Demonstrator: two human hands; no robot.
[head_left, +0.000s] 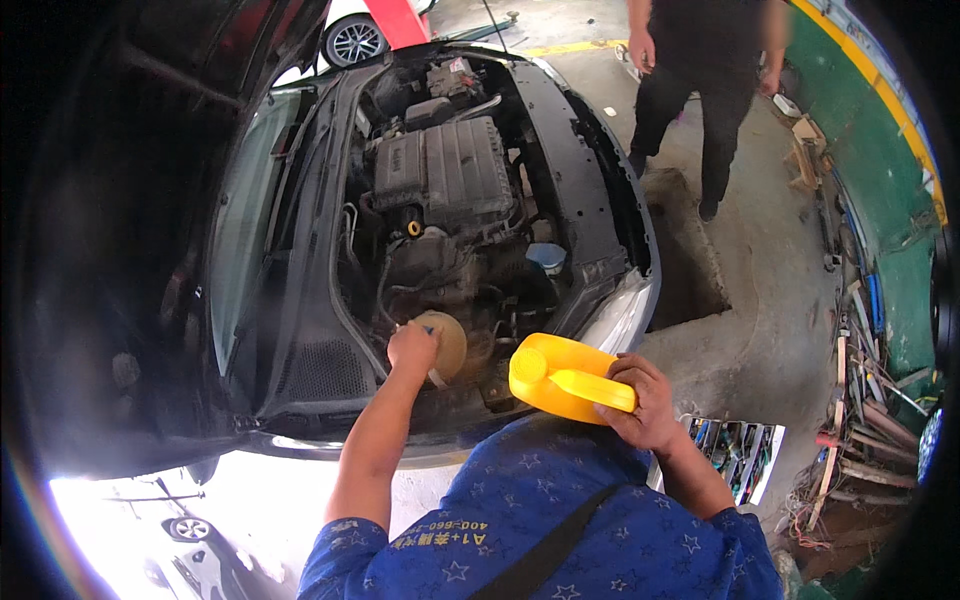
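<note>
At the bottom of the frame is a dark blue star-patterned sleeve and shirt [540, 470], and just above it the right hand [645, 400] has its fingers wrapped around the handle side of a yellow plastic jug [560, 360], right of centre, its round cap facing left. Left of the jug and apart from it, the left hand [413, 347] is at the upper left edge of a round, cream-yellow reservoir [452, 348], fingers curled by a small blue piece [428, 329]; I cannot tell whether they pinch it. At lower right lies a tray of tools [735, 455]. Farther up the engine bay are a blue reservoir cap [546, 257], a yellow ring [414, 228] and the ribbed black engine cover [455, 170]. The raised hood [120, 230] fills the left. At upper right stands a person in black clothes [705, 60]; at the top are a red post [400, 20] and a white car's wheel [355, 40].
</note>
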